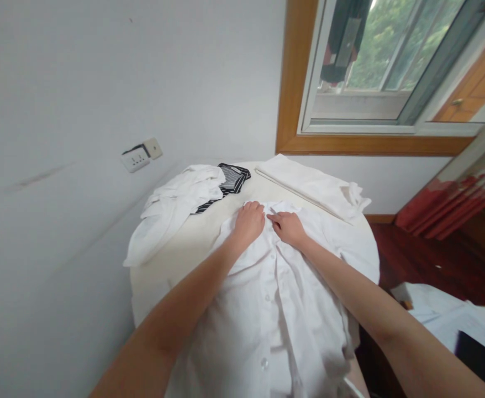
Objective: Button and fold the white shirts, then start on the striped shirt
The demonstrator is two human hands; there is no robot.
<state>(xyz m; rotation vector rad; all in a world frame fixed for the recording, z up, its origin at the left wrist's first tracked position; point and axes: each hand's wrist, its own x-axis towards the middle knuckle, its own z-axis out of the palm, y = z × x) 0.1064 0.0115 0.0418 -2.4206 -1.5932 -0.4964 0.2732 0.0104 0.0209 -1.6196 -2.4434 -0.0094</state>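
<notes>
A white button-up shirt (pixel 242 320) lies front side up on a round cream-topped table (pixel 176 243), its lower part hanging over the near edge toward me. Its front shows a row of buttons and loose creases. At the collar end, my left hand (pixel 251 216) has its fingers curled and pressed together on the fabric just left of the button line. My right hand (pixel 287 225) pinches the shirt's front edge close by, index finger pointing left. The fingertips of both hands are nearly touching, and the cloth between them is partly hidden.
A crumpled white garment (pixel 176 204) lies at the table's left, overlapping a black-and-white striped one (pixel 236 178). Folded white cloth (pixel 309 182) rests at the back right. A wall stands close behind, with a socket (pixel 136 160). Lower right are papers (pixel 453 320) and a dark phone-like object (pixel 476 356).
</notes>
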